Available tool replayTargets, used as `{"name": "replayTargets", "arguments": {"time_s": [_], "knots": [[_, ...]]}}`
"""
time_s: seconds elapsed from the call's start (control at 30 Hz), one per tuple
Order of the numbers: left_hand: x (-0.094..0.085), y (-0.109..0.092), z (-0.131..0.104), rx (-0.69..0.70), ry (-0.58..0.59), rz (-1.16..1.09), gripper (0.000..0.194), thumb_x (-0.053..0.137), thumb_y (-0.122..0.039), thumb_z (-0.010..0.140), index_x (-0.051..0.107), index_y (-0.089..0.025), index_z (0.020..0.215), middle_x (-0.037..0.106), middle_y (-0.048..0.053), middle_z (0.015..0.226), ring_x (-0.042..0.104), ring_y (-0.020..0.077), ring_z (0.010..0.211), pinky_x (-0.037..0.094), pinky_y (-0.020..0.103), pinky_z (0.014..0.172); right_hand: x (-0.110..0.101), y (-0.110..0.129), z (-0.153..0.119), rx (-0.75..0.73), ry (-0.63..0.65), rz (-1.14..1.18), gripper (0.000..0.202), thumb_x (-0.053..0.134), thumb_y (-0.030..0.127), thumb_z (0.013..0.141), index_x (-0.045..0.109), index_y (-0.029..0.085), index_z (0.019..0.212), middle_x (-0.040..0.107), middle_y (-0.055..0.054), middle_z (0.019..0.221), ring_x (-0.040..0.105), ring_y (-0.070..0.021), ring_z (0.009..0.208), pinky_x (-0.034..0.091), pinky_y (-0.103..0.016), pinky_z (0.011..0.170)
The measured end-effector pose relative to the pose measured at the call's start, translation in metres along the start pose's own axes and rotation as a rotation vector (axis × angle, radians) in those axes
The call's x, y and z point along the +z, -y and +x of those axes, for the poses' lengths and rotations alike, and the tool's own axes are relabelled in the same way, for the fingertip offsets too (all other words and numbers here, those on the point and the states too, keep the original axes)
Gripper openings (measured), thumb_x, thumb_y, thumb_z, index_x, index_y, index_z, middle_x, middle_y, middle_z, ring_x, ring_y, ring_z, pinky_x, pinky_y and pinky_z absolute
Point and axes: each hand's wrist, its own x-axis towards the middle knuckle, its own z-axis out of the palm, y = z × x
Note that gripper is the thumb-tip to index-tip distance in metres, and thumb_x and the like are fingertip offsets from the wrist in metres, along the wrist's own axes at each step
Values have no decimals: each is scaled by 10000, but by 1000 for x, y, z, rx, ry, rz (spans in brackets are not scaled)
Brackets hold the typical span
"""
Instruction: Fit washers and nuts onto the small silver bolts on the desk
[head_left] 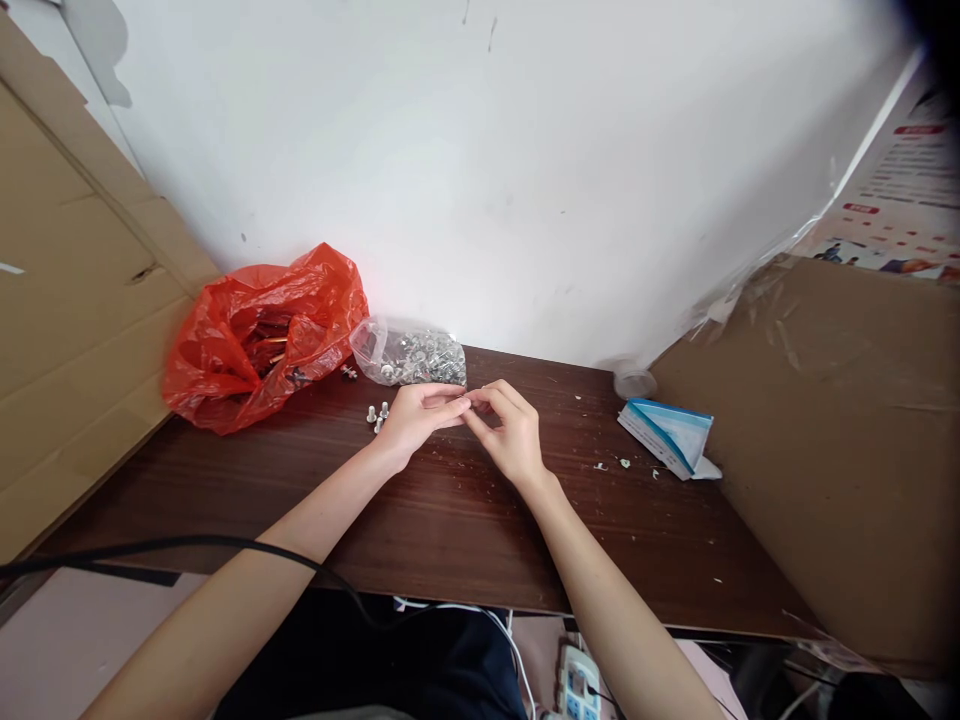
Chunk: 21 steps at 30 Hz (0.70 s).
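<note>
Over the middle of the dark wooden table, my left hand and my right hand meet at the fingertips. Both hands are closed in a pinch; whatever lies between the fingers is too small to make out. Just behind my left hand lies a clear plastic bag full of small metal parts. Several small silvery pieces stand on the table to the left of my left hand.
An open red plastic bag sits at the back left. A blue and white packet and a clear round container are at the right. Cardboard borders both sides, and a black cable crosses my left forearm.
</note>
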Motion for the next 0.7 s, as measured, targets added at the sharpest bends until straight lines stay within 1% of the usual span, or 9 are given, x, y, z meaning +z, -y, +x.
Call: {"name": "replayTargets", "arguments": {"time_s": [0.2, 0.43, 0.6, 0.7], "knots": [[-2, -1, 1, 54, 18, 17, 379, 859, -264, 585, 730, -68, 882, 741, 97, 844, 691, 200, 827, 584, 405, 860, -1, 1, 1, -5, -19, 12, 54, 629, 230, 860, 651, 212, 907, 595, -43, 837, 559, -163, 744, 494, -293, 625], [-4, 1, 3, 94, 48, 30, 404, 863, -287, 579, 724, -66, 887, 736, 106, 849, 687, 201, 818, 594, 394, 809, -4, 5, 4, 8, 4, 63, 38, 636, 231, 855, 632, 207, 885, 565, -32, 826, 537, -152, 719, 483, -289, 609], [-4, -1, 3, 88, 63, 7, 397, 843, -277, 627, 710, -76, 943, 735, 106, 875, 689, 203, 868, 576, 403, 867, -6, 4, 5, -19, -28, 63, 29, 627, 224, 858, 629, 206, 880, 563, -28, 810, 539, -154, 717, 484, -294, 610], [-4, -4, 1, 72, 112, -17, 370, 810, -317, 683, 714, -86, 956, 732, 105, 900, 688, 200, 893, 552, 413, 920, -8, 2, 4, -46, -60, 39, 44, 630, 224, 855, 634, 214, 897, 573, -31, 817, 547, -161, 717, 487, -304, 611]]}}
